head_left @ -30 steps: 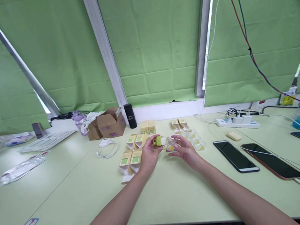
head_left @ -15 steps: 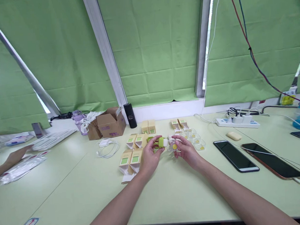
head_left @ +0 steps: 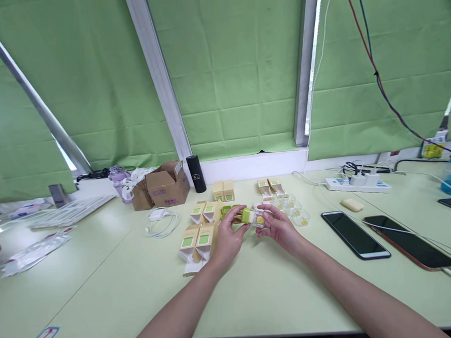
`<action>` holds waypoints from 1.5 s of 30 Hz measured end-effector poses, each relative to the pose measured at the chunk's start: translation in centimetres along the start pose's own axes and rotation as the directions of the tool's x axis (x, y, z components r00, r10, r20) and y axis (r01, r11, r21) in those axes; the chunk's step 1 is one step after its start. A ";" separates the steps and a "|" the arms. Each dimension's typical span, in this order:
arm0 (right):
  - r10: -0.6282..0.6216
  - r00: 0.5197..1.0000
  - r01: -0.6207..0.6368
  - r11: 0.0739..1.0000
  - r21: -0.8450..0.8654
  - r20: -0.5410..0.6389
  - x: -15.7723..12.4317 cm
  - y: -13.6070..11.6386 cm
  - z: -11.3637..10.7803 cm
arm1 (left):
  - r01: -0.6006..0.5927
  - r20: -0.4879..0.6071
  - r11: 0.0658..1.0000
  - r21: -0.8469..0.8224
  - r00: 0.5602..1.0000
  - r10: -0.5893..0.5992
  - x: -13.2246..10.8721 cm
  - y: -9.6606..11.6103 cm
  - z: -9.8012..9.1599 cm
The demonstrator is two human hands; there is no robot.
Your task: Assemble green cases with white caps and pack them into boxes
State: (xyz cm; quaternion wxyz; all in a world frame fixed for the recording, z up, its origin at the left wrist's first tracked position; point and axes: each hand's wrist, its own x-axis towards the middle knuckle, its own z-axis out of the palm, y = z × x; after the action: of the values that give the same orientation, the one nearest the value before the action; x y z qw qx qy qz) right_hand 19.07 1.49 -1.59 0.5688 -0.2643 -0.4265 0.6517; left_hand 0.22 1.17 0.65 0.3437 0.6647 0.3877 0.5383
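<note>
My left hand (head_left: 227, 242) is closed around a small green plastic piece with a white end (head_left: 246, 216). In my right hand (head_left: 282, 230), the fingertips pinch a clear plastic cover with a yellow round sticker (head_left: 258, 219). The cover meets the white end; how far it reaches over it I cannot tell. More green pieces (head_left: 226, 209) lie just behind my left fingers. Several clear covers with yellow stickers (head_left: 300, 217) rest beyond my right hand. Small cream boxes with green squares (head_left: 189, 239) stand with open flaps beside my left hand.
Further small boxes (head_left: 223, 190) and two open ones (head_left: 271, 188) stand at the back. A black bottle (head_left: 196, 174), a cardboard carton (head_left: 168, 186) and a charger cable (head_left: 163, 224) are left. Two phones (head_left: 355, 234) and a power strip (head_left: 356, 184) lie right.
The clear cover and the white end of the green piece have come together between my hands. At far left, another person's hand has drawn back toward the frame's edge.
</note>
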 end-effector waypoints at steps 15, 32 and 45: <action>-0.017 0.996 0.022 0.998 -0.056 0.084 -0.2 -0.2 0.0 | -0.073 0.057 0.997 0.022 0.996 0.072 0.0 -0.9 0.0; -0.031 0.998 0.036 0.995 -0.094 0.056 0.0 0.4 -0.3 | -0.111 0.097 0.993 0.031 0.989 0.108 -0.2 -1.4 0.0; -0.028 0.998 0.035 0.992 -0.118 0.065 -0.2 0.0 -0.1 | -0.144 0.125 0.986 0.084 0.983 0.133 -0.4 -1.1 -0.1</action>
State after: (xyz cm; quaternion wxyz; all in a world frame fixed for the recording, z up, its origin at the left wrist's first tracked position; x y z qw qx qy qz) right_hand 19.18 1.30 -1.69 0.5485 -0.2703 -0.4865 0.6241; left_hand -0.12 1.30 -0.43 0.2964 0.7362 0.3439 0.5019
